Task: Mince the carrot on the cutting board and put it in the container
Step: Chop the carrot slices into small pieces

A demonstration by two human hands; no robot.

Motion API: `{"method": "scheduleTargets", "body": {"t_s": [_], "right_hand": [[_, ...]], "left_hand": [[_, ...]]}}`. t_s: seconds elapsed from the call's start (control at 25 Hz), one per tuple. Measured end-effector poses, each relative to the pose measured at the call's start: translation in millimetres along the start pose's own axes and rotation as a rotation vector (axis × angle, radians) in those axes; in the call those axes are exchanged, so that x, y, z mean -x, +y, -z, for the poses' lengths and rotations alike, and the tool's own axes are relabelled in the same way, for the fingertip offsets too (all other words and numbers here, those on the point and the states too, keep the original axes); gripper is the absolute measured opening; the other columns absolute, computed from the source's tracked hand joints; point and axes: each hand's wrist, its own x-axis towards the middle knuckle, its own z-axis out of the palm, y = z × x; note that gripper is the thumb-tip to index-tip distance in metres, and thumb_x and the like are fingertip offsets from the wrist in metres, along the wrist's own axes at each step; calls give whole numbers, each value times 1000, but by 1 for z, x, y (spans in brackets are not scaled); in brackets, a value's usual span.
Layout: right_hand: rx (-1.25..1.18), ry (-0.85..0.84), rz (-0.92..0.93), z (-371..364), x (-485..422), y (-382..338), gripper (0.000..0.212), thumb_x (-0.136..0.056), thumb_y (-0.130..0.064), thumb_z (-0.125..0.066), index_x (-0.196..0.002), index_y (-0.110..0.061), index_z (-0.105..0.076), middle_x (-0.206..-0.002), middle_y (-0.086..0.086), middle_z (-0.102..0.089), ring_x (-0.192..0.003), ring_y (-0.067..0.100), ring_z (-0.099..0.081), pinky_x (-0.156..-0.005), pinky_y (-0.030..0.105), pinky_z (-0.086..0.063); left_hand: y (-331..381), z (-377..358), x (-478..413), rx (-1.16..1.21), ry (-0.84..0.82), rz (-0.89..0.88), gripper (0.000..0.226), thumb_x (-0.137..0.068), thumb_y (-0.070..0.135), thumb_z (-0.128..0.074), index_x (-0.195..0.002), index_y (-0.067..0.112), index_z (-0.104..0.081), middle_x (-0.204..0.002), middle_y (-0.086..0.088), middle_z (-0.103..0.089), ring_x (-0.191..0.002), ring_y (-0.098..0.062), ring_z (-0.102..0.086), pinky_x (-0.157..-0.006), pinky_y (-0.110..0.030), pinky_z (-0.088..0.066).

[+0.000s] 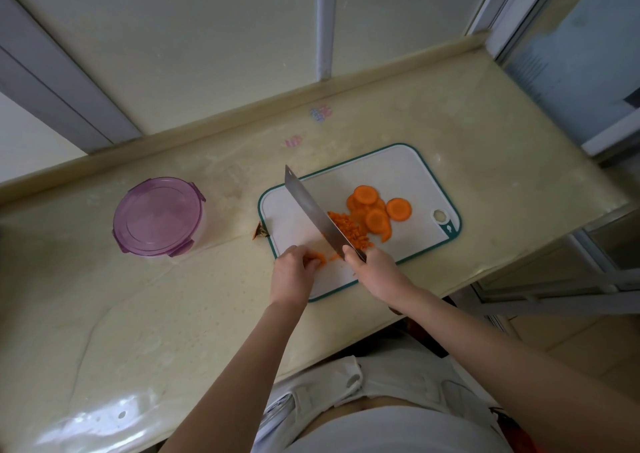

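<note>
On the beige stone worktop [138,314], the white cutting board with a teal rim [398,175] lay by the front edge. The round container with a purple clip lid [157,215] stood well apart to its left, lid on. The right hand [375,272] gripped the steel cleaver [311,210]. The left hand [292,272] curled its fingers onto orange carrot strips [320,257] at the board's near left corner. We judged the mincing under half done: round carrot slices [375,207] waited uncut beside a small minced heap [349,231]. The cleaver's handle, the left fingertips and the container's inside were hidden from us.
</note>
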Motion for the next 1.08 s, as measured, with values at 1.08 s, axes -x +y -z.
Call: {"method": "scheduleTargets", "body": {"t_s": [1.08], "right_hand": [[74,-74,42,-15,3,-2,49,-99,-42,-39,-64,-8,-43,-56,3,-42,-54,20,-45,-54,30,-33]], "left_hand": [[-7,-2,5,-26,20,28,9,-83,10,-66,-88,6,-72,-88,-7,-61,-76,-20,-57,-66,-19,-39]]}}
